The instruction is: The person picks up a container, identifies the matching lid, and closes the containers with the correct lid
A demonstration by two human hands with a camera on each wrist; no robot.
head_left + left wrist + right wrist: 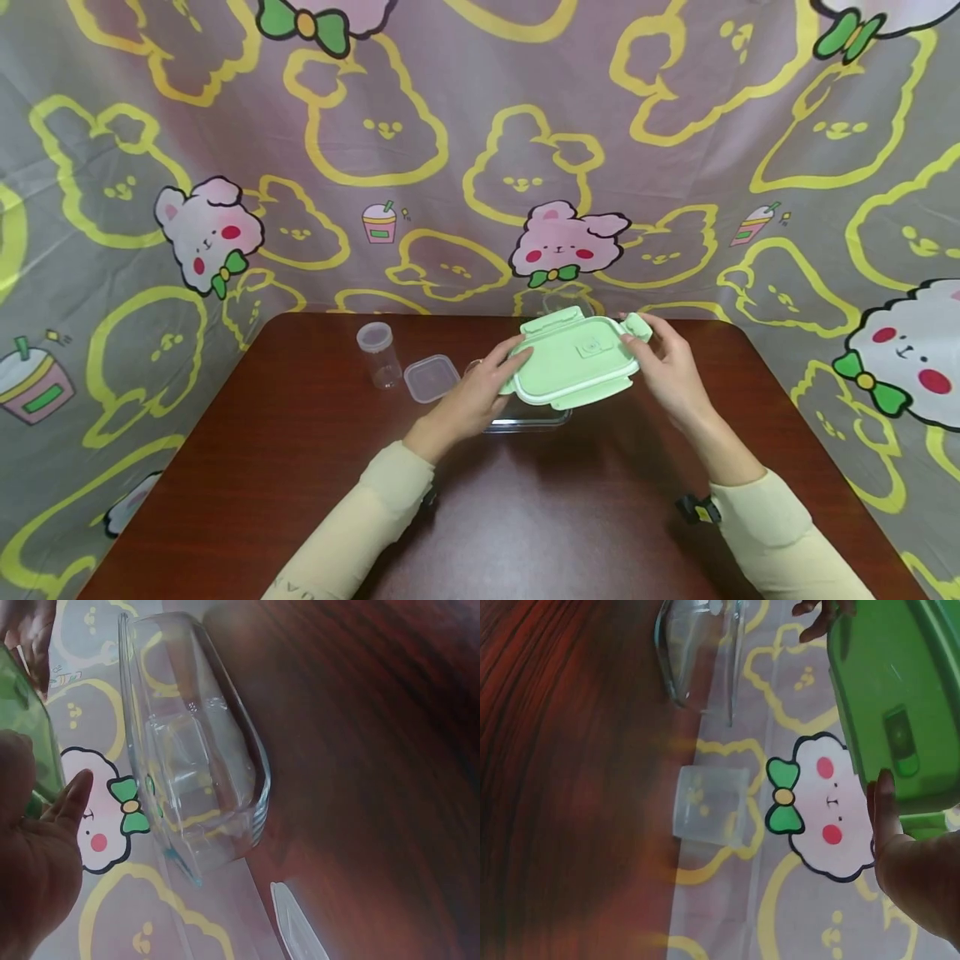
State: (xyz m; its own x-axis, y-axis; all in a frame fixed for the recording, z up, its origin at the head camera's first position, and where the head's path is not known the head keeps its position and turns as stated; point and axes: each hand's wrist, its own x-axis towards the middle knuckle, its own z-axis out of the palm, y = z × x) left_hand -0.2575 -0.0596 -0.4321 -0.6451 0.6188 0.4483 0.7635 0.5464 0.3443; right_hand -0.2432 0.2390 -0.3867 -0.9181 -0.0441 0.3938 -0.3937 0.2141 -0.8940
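Note:
A light green rectangular lid point(570, 360) with side flaps is held raised over the table, tilted. My left hand point(480, 392) grips its left end, thumb on top. At the opposite end my right hand point(671, 367) pinches the corner beside a raised flap. The right wrist view shows the underside of the green lid point(900, 712) with fingers at both ends. Below and partly hidden by it in the head view stands a clear glass container point(528, 425). Its open rim shows in the left wrist view, where the glass container point(195, 750) sits apart from the lid.
A clear jar with a translucent cap point(381, 358) stands at the back left of the brown table point(315, 467). Beside it lies a square translucent lid point(432, 379). In the right wrist view, a translucent plastic tub point(712, 806) stands near the patterned backdrop cloth point(780, 922).

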